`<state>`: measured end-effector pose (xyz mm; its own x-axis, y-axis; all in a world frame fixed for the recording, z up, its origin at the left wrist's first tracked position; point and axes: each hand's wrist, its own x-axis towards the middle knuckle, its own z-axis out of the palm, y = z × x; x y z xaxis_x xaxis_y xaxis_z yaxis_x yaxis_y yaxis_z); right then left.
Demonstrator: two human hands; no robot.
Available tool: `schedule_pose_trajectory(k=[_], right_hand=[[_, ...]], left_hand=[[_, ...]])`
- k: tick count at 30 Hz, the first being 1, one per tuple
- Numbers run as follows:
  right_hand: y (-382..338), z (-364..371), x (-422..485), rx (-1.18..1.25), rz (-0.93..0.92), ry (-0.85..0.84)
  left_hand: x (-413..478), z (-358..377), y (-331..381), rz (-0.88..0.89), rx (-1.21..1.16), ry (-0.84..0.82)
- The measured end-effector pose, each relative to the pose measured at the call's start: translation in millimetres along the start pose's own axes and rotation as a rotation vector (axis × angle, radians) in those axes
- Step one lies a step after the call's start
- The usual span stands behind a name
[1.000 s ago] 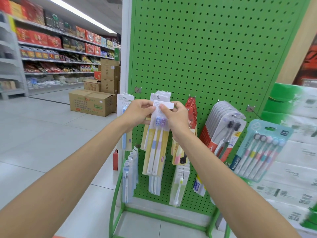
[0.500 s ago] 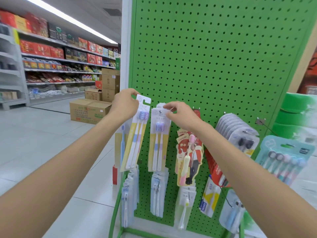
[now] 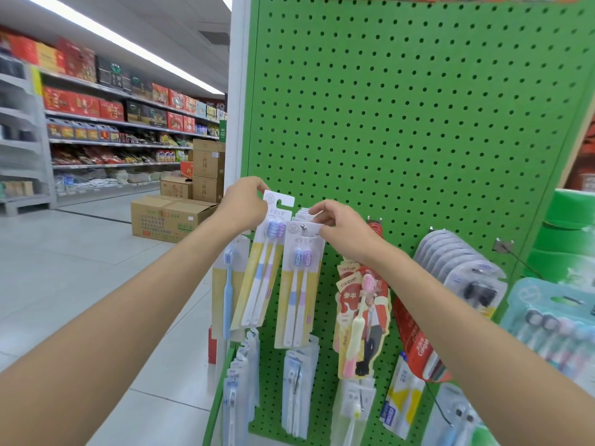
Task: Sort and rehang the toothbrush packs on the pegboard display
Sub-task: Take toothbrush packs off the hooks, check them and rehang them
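My left hand (image 3: 245, 204) pinches the top tab of a yellow two-brush toothbrush pack (image 3: 261, 268), which hangs free and tilted in front of the green pegboard (image 3: 402, 123). Just to its right, a stack of matching yellow packs (image 3: 299, 284) hangs from a metal peg. My right hand (image 3: 341, 230) pinches the top edge of that stack beside the hook. A single blue-brush pack (image 3: 229, 284) hangs at the board's left edge, partly behind the held pack.
Red cartoon child-brush packs (image 3: 363, 304), red toothpaste-brand packs (image 3: 418, 342), black-bristle packs (image 3: 467, 272) and a teal multi-brush pack (image 3: 553, 326) hang to the right. A bare peg (image 3: 512, 252) juts out at right. Clear packs hang on the lower row. Cardboard boxes (image 3: 170, 217) sit in the aisle.
My left hand has pulled one yellow pack off to the left of the stack and raised it slightly. My right hand has stayed at the top of the hanging stack. The camera tilted up.
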<state>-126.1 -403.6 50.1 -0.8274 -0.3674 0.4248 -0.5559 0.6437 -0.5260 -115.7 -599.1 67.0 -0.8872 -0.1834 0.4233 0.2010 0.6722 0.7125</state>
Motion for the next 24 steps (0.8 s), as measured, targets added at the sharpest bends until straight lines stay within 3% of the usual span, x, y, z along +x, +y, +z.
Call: schedule_pose_trajectory(k=[4, 11, 20, 24], right_hand=[[-6, 0, 6, 0.08, 0.076, -0.077], [-2, 2, 15, 0.133, 0.122, -0.078], [0, 6, 20, 0.156, 0.123, -0.064], [0, 5, 20, 0.178, 0.129, -0.068]], left_hand=[[5, 1, -1, -0.025, -0.006, -0.059], [17, 2, 7, -0.057, 0.081, -0.137], [29, -4, 18, -0.082, 0.195, -0.355], [35, 2, 14, -0.072, 0.171, -0.305]])
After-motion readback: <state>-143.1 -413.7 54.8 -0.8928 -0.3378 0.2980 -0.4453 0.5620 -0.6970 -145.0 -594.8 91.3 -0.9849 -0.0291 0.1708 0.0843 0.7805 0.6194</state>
